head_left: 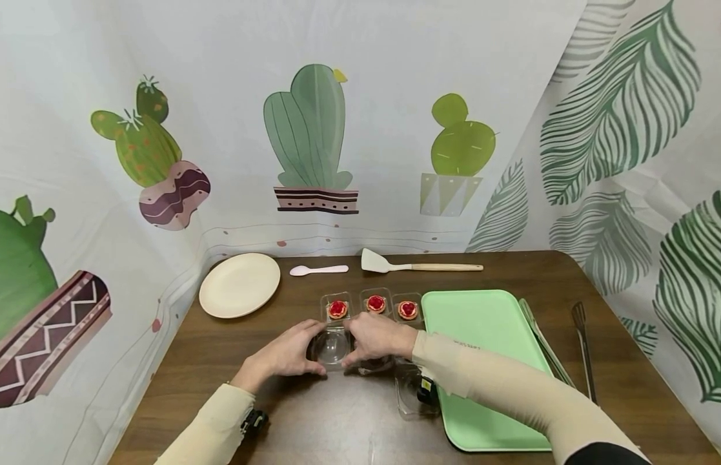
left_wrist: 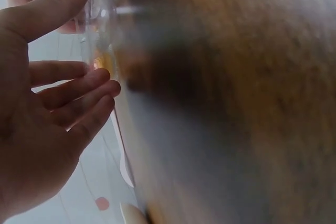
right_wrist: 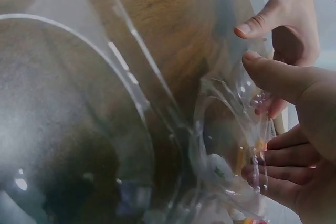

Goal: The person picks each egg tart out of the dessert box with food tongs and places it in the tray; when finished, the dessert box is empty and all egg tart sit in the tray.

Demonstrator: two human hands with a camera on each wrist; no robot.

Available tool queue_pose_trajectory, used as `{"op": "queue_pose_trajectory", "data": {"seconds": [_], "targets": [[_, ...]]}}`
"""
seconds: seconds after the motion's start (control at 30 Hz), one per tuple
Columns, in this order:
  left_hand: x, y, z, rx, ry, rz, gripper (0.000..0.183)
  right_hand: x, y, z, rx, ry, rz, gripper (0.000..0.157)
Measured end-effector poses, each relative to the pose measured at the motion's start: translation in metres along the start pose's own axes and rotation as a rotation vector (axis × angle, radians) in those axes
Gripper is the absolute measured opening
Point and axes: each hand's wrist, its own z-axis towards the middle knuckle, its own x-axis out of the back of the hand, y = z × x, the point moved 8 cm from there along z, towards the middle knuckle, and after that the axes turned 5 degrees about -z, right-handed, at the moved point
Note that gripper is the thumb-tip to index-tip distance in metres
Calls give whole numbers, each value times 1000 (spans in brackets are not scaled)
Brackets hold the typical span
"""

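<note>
Grip of left hand (head_left: 287, 349) and right hand (head_left: 379, 334) is curled round the clear clamshell lid (head_left: 332, 349), open over the worktop (head_left: 337, 416) just nearside of its red-topped tart (head_left: 337, 310); if it's tugged unevenly, the tart could get tipped or smeared; the neighbouring lid (head_left: 375, 370), crowded by the right hand, could be snagged too.

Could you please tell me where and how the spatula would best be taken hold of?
I would take the spatula by the middle of its wooden handle, coming from above: it lies flat, and the slim handle points right, away from the broad white blade. The middle red-topped tart sits in front of the blade, so the handle side seems the clearer approach.
</note>
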Motion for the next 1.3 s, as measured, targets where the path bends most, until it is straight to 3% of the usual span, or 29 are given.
{"op": "queue_pose_trajectory", "data": {"seconds": [0.3, 0.6, 0.87, 1.13, 1.3], "targets": [[21, -3, -6, 39, 49, 25, 86, 27, 3, -10, 77, 92, 4, 63], [38, 10, -4, 14, 99, 28, 80, 50, 17, -22, 69, 184, 105, 62], [37, 28, 6, -65, 151, 35, 83, 57, 25, -39, 55, 256, 135, 61], [27, 37, 18, -94, 153, 34, 86, 62, 43, -58, 22, 359, 160, 58], [21, 44, 26, -131, 149, 0, 87, 61, 52, -70, -5, 363, 189, 59]]}}
